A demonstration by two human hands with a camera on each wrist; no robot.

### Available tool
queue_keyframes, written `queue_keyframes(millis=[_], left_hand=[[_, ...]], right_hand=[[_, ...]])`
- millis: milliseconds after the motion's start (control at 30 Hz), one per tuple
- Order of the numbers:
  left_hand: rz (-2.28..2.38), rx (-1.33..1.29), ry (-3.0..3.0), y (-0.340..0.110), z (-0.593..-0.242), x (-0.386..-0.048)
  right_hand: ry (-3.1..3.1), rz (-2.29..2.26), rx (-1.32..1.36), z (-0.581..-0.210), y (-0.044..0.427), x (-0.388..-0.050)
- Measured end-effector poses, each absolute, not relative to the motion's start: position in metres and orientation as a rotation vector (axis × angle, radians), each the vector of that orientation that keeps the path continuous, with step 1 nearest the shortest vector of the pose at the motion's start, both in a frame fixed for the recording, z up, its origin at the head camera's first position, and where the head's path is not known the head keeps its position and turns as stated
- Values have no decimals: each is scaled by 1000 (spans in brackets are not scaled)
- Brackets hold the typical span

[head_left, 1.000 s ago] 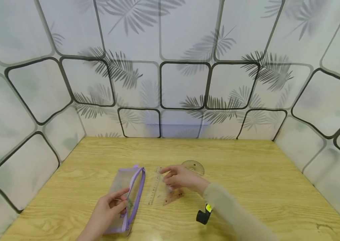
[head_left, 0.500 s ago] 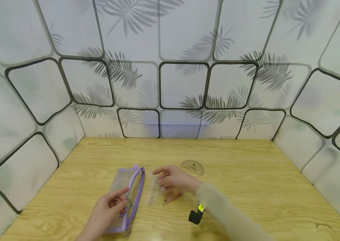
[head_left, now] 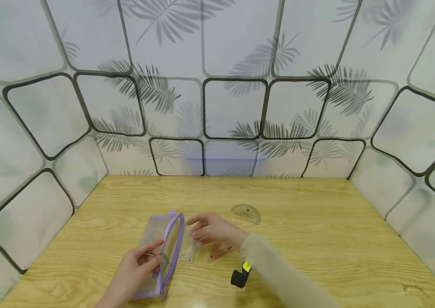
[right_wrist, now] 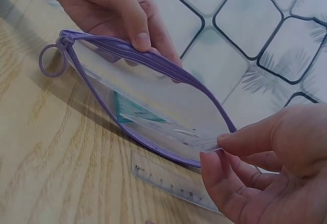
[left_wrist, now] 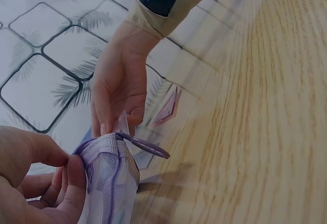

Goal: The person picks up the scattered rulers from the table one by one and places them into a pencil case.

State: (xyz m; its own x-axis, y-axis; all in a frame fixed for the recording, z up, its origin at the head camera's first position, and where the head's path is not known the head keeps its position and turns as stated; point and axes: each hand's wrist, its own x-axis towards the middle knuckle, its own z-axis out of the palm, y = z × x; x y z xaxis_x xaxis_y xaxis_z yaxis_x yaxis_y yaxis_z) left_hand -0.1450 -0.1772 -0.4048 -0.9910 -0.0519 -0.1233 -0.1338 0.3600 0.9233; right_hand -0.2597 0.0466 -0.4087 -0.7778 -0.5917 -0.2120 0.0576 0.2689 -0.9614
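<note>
A purple-trimmed mesh zip pouch (head_left: 156, 239) lies with its zip mouth gaping to the right. My left hand (head_left: 136, 267) pinches the near rim of that mouth between thumb and fingers. At the mouth's other end, my right hand (right_wrist: 271, 162) pinches a thin clear plastic piece (right_wrist: 196, 141), whose exact kind is hard to make out. Its pointed part reaches into the opening in the right wrist view. Inside the pouch shows a teal set square (right_wrist: 135, 109). A clear ruler (right_wrist: 173, 183) lies on the table beside the pouch, partly hidden by my right hand.
A pinkish set square (head_left: 219, 253) lies under and right of my right hand. Beyond it sits a clear protractor (head_left: 246, 213). A black device (head_left: 239, 278) is on the right sleeve. Patterned curtains (head_left: 236, 111) border the wooden table (head_left: 317, 239).
My right hand has moved left with the clear plastic piece, from over the ruler to the pouch's mouth. My left hand stays at the pouch's rim.
</note>
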Motion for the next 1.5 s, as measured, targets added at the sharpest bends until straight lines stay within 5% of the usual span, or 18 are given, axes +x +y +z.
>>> queue_keyframes(millis=[1500], left_hand=[[1748, -160, 2507, -180, -403, -144]], right_hand=[[1947, -1590, -503, -415, 7, -242]])
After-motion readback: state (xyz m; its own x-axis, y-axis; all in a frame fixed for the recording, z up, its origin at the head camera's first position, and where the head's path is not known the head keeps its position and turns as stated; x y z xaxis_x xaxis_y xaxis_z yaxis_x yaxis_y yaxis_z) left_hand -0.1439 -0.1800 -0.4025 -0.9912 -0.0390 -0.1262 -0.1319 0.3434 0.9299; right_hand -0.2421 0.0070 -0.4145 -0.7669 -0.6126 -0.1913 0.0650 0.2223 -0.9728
